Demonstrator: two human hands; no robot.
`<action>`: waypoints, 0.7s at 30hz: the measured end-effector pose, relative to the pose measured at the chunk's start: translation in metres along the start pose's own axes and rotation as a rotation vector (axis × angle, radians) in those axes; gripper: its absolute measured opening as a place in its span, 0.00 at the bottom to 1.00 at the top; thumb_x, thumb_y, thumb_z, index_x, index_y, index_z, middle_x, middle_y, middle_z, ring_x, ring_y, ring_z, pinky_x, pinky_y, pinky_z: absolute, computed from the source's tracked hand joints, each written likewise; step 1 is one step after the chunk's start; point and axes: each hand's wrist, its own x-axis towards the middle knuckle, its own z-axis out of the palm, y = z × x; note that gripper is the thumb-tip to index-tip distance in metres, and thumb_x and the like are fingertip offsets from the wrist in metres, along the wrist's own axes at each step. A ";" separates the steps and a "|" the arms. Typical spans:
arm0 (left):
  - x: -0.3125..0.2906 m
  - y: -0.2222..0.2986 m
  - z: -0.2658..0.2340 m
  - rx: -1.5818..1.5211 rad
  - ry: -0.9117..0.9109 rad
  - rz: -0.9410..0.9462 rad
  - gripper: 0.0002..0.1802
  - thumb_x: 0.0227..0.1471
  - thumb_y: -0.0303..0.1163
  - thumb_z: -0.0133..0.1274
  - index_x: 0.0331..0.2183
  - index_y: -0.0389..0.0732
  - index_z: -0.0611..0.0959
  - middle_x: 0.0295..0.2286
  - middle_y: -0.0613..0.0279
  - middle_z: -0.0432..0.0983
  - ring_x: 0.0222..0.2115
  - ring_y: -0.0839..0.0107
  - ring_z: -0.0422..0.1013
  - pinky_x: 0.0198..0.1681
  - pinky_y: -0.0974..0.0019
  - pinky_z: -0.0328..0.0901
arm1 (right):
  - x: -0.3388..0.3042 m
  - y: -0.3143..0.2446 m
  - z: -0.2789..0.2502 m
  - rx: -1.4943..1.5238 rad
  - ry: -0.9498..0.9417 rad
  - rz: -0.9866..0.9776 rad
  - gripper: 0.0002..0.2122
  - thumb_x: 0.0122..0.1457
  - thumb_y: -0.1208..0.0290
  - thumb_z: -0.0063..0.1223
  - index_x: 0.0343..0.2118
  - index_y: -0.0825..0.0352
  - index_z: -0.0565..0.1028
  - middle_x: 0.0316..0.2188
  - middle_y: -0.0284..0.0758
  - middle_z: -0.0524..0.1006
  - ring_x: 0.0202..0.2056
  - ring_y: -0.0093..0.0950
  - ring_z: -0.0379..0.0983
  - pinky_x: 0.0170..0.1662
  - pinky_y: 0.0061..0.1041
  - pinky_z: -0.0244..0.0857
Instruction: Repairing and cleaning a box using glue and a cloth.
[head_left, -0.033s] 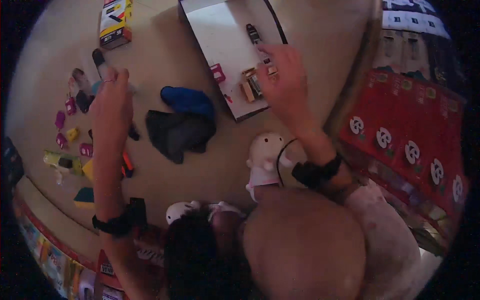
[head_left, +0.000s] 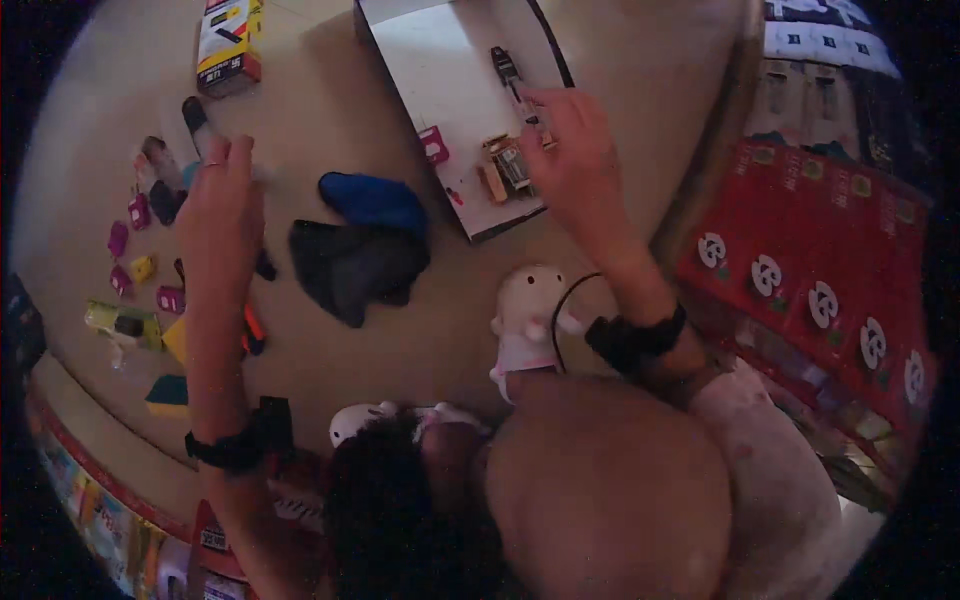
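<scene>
My left hand (head_left: 220,195) is over the left side of the floor. Its fingers are bent together at the lower end of a slim grey thing with a black cap (head_left: 194,112), seemingly pinching it. My right hand (head_left: 580,150) hovers over a shallow white box (head_left: 440,70) with dark edges, thumb and forefinger apart. Beside its fingertips lies a slim black-and-clear tool (head_left: 506,68). Just below the thumb is a bundle of small tan and metallic pieces (head_left: 506,165). A magenta piece (head_left: 433,145) rests by the box's left wall.
Left of my left arm lie several magenta pieces (head_left: 138,210), a yellow-green pack (head_left: 115,318) and a sponge (head_left: 168,392). A blue and dark grey cloth (head_left: 365,245) sits mid-floor. There is a yellow-and-black carton (head_left: 229,45) at the back, a white plush toy (head_left: 530,310) and red packs (head_left: 800,240) right.
My right hand has shifted slightly nearer, its thumb lower beside the bundle. My left hand stays nearly in place at the black-capped thing.
</scene>
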 end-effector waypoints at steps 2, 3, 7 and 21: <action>0.007 0.010 0.010 -0.062 -0.031 -0.077 0.22 0.42 0.26 0.47 0.44 0.43 0.65 0.42 0.55 0.63 0.39 0.55 0.65 0.37 0.57 0.64 | -0.007 0.024 0.004 -0.056 -0.084 0.025 0.14 0.44 0.73 0.51 0.36 0.68 0.69 0.33 0.42 0.70 0.37 0.39 0.66 0.40 0.33 0.61; 0.006 0.013 0.011 -0.087 0.025 -0.072 0.24 0.42 0.26 0.48 0.45 0.43 0.65 0.43 0.54 0.62 0.41 0.55 0.64 0.39 0.58 0.64 | -0.007 0.031 0.005 -0.071 -0.125 0.031 0.15 0.44 0.71 0.52 0.37 0.68 0.68 0.34 0.43 0.70 0.38 0.40 0.66 0.42 0.34 0.61; -0.013 0.014 -0.005 -0.103 0.229 -0.156 0.28 0.41 0.29 0.52 0.47 0.43 0.63 0.46 0.52 0.59 0.48 0.55 0.58 0.45 0.58 0.60 | 0.009 0.020 0.044 0.138 -0.444 0.163 0.17 0.44 0.65 0.53 0.36 0.69 0.69 0.32 0.44 0.71 0.36 0.39 0.67 0.40 0.34 0.62; -0.065 0.039 -0.022 -0.621 0.324 -0.258 0.25 0.40 0.23 0.52 0.43 0.37 0.66 0.43 0.51 0.59 0.34 0.62 0.62 0.36 0.67 0.62 | 0.022 -0.009 0.074 -0.039 -0.560 0.143 0.15 0.42 0.63 0.56 0.29 0.69 0.72 0.30 0.45 0.72 0.34 0.42 0.70 0.38 0.38 0.65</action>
